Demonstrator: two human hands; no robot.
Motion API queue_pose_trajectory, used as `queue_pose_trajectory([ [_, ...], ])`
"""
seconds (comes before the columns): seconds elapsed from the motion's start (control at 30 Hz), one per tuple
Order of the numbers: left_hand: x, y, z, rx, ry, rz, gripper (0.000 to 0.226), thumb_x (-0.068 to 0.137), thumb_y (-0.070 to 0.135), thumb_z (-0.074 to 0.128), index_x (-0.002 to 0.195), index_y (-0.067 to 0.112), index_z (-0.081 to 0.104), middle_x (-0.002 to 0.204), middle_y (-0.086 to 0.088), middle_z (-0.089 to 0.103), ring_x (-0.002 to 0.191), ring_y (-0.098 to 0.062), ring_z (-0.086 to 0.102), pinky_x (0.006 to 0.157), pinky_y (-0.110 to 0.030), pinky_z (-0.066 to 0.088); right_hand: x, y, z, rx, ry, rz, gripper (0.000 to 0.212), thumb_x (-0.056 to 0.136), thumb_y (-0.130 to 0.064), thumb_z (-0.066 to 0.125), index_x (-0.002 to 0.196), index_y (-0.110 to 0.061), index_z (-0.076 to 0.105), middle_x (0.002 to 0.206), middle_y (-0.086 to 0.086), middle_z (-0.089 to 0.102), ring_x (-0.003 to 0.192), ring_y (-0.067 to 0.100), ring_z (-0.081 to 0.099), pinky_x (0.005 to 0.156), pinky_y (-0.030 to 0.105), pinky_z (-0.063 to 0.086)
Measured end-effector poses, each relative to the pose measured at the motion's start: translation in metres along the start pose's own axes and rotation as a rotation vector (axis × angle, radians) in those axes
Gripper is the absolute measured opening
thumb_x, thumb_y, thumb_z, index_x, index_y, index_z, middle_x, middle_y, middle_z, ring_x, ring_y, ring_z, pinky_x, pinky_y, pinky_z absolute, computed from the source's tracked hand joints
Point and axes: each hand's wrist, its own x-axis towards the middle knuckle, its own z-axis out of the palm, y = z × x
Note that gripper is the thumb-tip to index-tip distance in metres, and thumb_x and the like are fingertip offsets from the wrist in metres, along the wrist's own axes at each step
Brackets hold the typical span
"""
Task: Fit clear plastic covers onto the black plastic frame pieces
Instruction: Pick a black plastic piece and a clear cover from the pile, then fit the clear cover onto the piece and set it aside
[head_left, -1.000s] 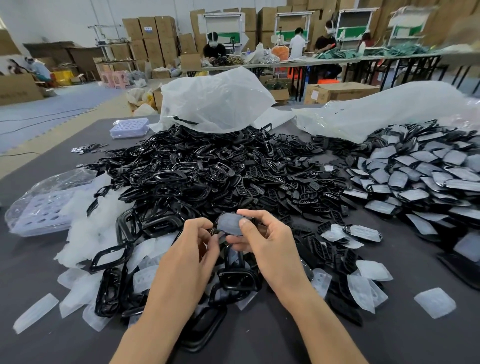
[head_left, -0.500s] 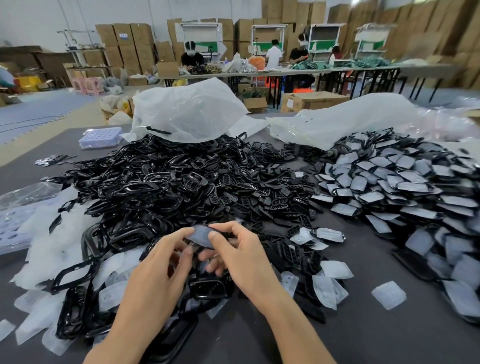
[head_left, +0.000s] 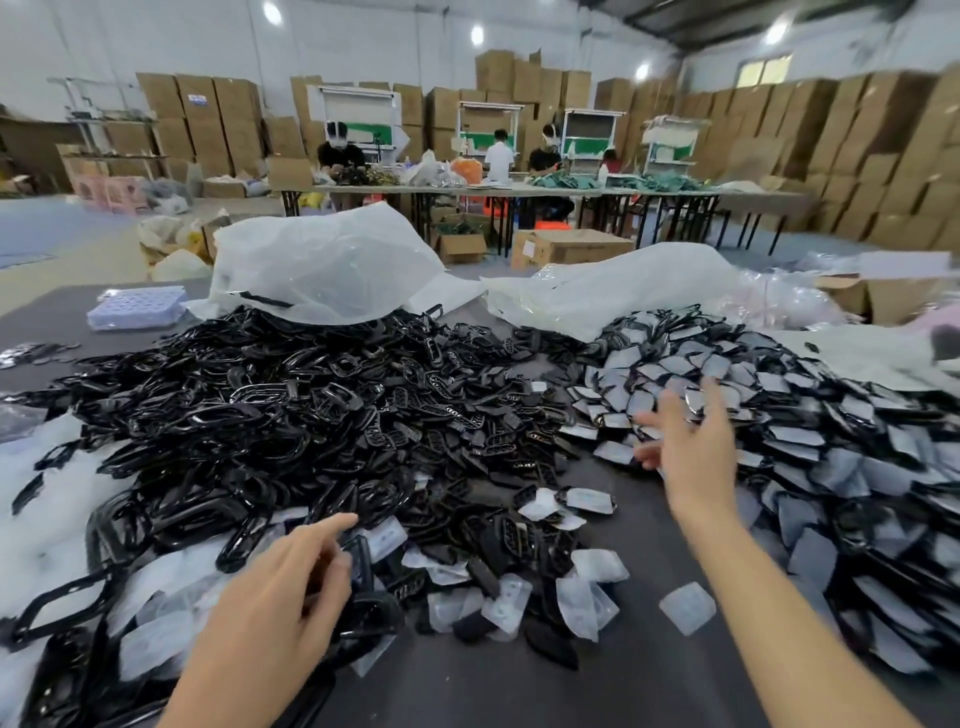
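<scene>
A big heap of bare black plastic frame pieces (head_left: 291, 415) covers the middle of the dark table. To its right lies a heap of frames with clear covers fitted (head_left: 810, 447). Loose clear covers (head_left: 592, 597) are scattered in front. My right hand (head_left: 685, 441) is stretched out over the near edge of the covered heap, fingers spread, and a covered piece (head_left: 693, 402) sits blurred right at its fingertips; whether the fingers touch it I cannot tell. My left hand (head_left: 280, 603) hovers low over frames and covers at the front, fingers apart, holding nothing.
Crumpled clear plastic bags (head_left: 322, 265) lie behind the heaps. A lilac perforated tray (head_left: 137, 306) sits at the back left. White foam sheets (head_left: 31, 519) spread at the left. Cardboard boxes (head_left: 566, 247) and worktables with people stand beyond.
Both hands held one covered piece together in front of me; now they are apart. My right hand has swung out to the covered heap, my left has dropped lower, and my view has lifted.
</scene>
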Motion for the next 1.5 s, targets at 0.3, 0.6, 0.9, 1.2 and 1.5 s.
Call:
queue_pose_trajectory([
  [0.3,0.000,0.001,0.017,0.342,-0.122,0.189,0.058,0.077,0.059,0.052,0.119,0.024,0.073,0.128,-0.009,0.065,0.124,-0.030,0.055,0.111,-0.047,0.028,-0.116,0.019,0.106,-0.594,-0.655,-0.317,0.055,0.105,-0.053,0.038,0.156,-0.032,0.034,0.155,-0.010,0.042,0.143,0.011,0.035,0.119,0.032,0.028],
  [0.6,0.019,-0.022,0.015,0.365,-0.023,0.042,0.037,0.069,0.027,0.091,0.102,0.021,0.075,0.107,0.001,0.068,0.100,-0.028,0.060,0.078,-0.039,0.057,-0.125,0.027,0.115,-0.790,-0.688,-0.470,0.053,0.097,-0.066,0.032,0.140,-0.039,0.049,0.128,-0.015,0.050,0.120,0.010,0.045,0.105,0.029,0.034],
  [0.9,0.021,-0.021,0.012,0.208,0.031,0.085,0.039,0.062,0.016,0.092,0.094,0.026,0.072,0.092,0.019,0.068,0.094,-0.012,0.054,0.063,-0.025,0.056,-0.124,0.012,0.126,-0.551,-0.632,-0.175,0.066,0.087,-0.081,0.024,0.114,-0.039,0.067,0.112,-0.019,0.062,0.111,0.006,0.053,0.106,0.035,0.038],
  [1.2,0.019,-0.017,0.006,0.101,0.126,0.006,0.012,0.084,0.027,0.073,0.093,0.030,0.067,0.090,0.025,0.066,0.090,-0.006,0.057,0.062,-0.017,0.047,-0.121,0.009,0.143,-0.585,-0.595,-0.107,0.022,0.094,-0.062,0.055,0.100,-0.042,0.062,0.104,-0.019,0.065,0.111,0.010,0.058,0.105,0.038,0.040],
  [1.5,0.020,-0.019,-0.003,-0.023,0.114,-0.188,0.037,0.095,0.042,0.042,0.111,0.025,0.070,0.091,0.024,0.060,0.084,-0.005,0.060,0.074,-0.017,0.042,-0.122,0.015,0.130,-0.703,-0.695,-0.251,0.044,0.094,-0.069,0.045,0.113,-0.034,0.064,0.112,-0.016,0.051,0.111,0.009,0.047,0.102,0.033,0.040],
])
